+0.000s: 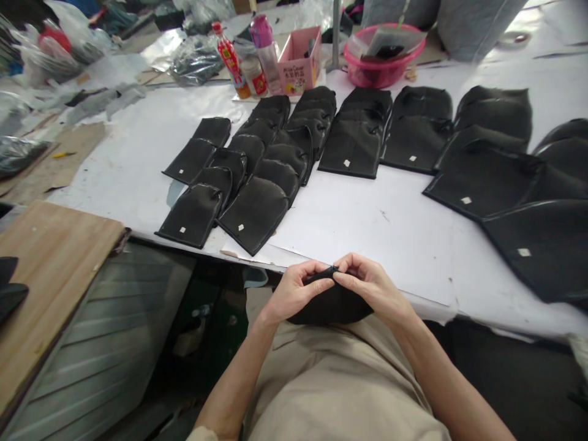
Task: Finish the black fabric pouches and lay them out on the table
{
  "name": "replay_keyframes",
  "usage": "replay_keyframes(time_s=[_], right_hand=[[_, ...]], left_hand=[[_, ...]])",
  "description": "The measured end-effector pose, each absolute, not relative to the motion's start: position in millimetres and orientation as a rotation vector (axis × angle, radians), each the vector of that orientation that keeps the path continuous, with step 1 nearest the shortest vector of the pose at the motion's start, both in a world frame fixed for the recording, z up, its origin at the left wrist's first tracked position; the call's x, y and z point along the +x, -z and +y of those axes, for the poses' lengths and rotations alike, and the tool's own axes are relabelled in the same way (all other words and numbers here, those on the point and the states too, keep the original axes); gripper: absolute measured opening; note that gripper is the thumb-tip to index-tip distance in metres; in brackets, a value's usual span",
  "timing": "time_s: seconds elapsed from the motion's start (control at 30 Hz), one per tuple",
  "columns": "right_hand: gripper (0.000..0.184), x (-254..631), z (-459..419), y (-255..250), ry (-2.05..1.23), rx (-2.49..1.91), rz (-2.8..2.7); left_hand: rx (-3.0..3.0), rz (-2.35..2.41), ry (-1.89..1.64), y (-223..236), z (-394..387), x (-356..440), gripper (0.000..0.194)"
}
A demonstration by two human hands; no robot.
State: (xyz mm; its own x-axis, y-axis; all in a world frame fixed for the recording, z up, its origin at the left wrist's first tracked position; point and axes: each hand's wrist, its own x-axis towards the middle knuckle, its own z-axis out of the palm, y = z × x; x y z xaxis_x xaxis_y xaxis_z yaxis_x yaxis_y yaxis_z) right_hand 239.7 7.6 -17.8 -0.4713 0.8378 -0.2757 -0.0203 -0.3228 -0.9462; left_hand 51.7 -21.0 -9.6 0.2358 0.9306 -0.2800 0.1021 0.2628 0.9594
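Observation:
A black fabric piece point(331, 306) is pinched along its upper edge by both of my hands, close to my body at the table's front edge. My left hand point(297, 289) grips it with thumb and fingertips from the left. From the right, my right hand point(365, 283) pinches the same edge, the two thumbs nearly meeting. What lies under the fingertips is hidden. Beyond my hands, overlapping stacks of black padded pieces, each front one with a small white sticker, lie on the table; one stack point(255, 211) is left of centre, another point(351, 144) farther back.
White paper covers the table point(349, 220). At the back stand a red-labelled bottle point(229, 61), a purple-capped bottle point(266, 52), a pink box point(299, 61) and a pink basin point(383, 58). A wooden board point(55, 263) is at the left, with plastic bags point(59, 55) behind.

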Motion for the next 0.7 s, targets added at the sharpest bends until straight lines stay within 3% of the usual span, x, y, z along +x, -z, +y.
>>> replay_keyframes(time_s=[0.33, 0.7], right_hand=[[0.03, 240.2, 8.9, 16.5, -1.907, -1.088, -1.311], [0.018, 231.2, 3.9, 15.3, -1.603, -1.055, -1.583]], left_hand=[[1.113, 1.226, -0.784, 12.1, -24.3, 48.3, 0.028], [1.511, 1.399, -0.762, 9.3, -30.3, 42.2, 0.025]])
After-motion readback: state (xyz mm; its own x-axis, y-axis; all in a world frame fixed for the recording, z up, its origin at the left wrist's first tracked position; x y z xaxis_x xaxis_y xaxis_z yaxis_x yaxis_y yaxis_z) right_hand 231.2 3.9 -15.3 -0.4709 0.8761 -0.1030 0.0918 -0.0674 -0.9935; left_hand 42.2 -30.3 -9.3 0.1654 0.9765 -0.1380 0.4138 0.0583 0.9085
